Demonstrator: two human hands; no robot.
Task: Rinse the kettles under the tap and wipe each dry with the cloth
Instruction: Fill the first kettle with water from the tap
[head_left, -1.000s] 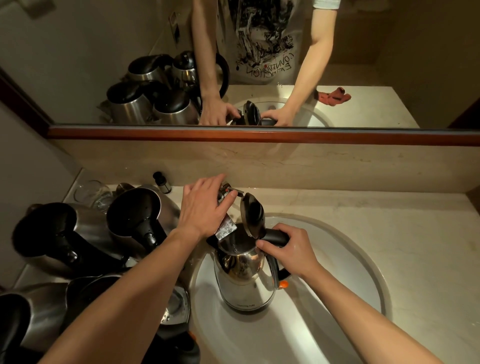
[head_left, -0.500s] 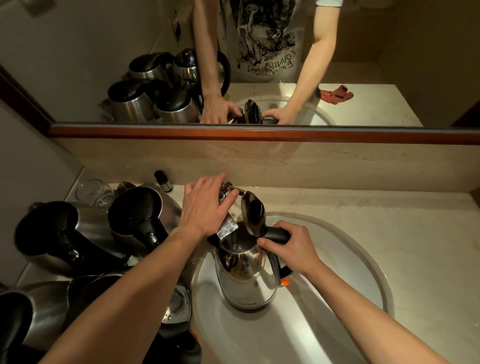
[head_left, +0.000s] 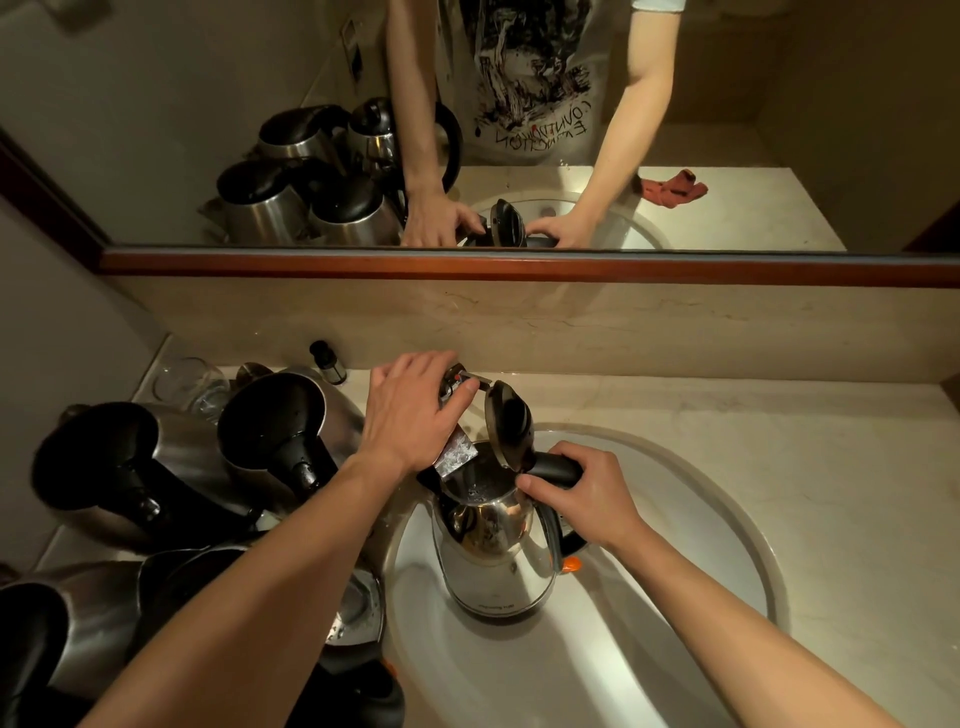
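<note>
— What's nearest to me?

— Both my forearms reach in from the near edge. At near left stands a crowd of steel kettles with black lids and handles, packed together on the counter; I count at least four, some cut off by the frame.

— And the one I'm working on?

— The kettle stands upright in the white sink, lid flipped up. My right hand has its fingers curled round the black handle at the top. An orange switch shows at the handle's base.

— My left hand?

— My left hand lies over the tap, just beyond the kettle's mouth, thumb pressed on the lever with the red dot. The fingers are bent over the tap body; I can't tell how firmly they grip. The spout points down into the open kettle, and there's a glint of water inside.

— Farther back?

— A drinking glass and a small dark bottle sit at far left by the wall. Above runs a wood-framed mirror. In its reflection a red cloth lies on the counter, to the right, well apart from the sink
</note>
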